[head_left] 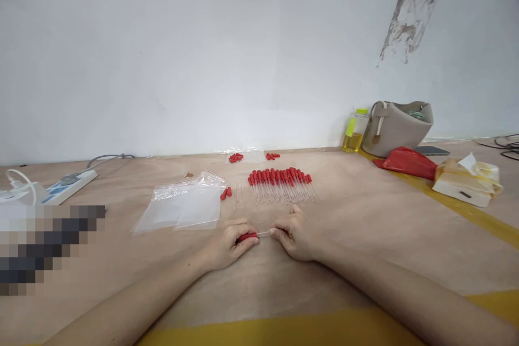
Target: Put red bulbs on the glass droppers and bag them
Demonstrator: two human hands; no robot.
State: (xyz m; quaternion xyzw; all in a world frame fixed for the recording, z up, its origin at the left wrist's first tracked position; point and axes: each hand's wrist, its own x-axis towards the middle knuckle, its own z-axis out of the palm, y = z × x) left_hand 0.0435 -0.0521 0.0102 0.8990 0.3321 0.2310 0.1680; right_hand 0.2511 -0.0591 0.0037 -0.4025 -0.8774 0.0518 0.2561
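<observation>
In my left hand is a red rubber bulb, gripped between thumb and fingers. My right hand pinches a thin clear dropper tube, whose other end meets the bulb. Whether the tube sits inside the bulb is hidden by my fingers. Beyond my hands lies a row of many droppers with red bulbs pointing to the wall. Two loose red bulbs and a few bare clear tubes lie left of that row.
Clear plastic bags lie at left. Small piles of red bulbs rest near the wall. A power strip stands far left. A yellow-liquid bottle, grey bag, red pouch and tissue pack are at right.
</observation>
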